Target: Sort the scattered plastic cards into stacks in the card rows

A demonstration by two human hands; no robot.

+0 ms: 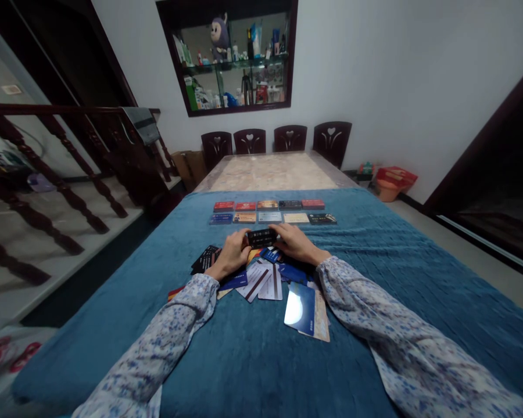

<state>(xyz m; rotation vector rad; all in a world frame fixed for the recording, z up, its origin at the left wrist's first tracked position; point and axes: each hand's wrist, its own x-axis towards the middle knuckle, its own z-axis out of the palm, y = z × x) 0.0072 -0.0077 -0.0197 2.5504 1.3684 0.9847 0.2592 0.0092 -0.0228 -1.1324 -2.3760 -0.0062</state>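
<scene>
Between my two hands a black card (262, 238) with white print is held up by its short ends, face toward me. My left hand (234, 251) pinches its left end, and my right hand (297, 242) grips the right one. Whether it is a single card or a small stack I cannot tell. Below and around the hands lies a loose spread of cards: black cards (206, 259) at the left, white cards with dark stripes (271, 284) in the middle, a blue card (300, 307) nearer me. Beyond the hands, two neat rows of cards (270, 217) lie side by side.
A blue cloth (244, 360) covers the near part of the long table, with bare marble-patterned top (270, 171) farther off. Several dark chairs (290, 138) stand at the far end. A wooden railing (47, 136) runs along the left, and an orange bucket (387, 188) stands at right.
</scene>
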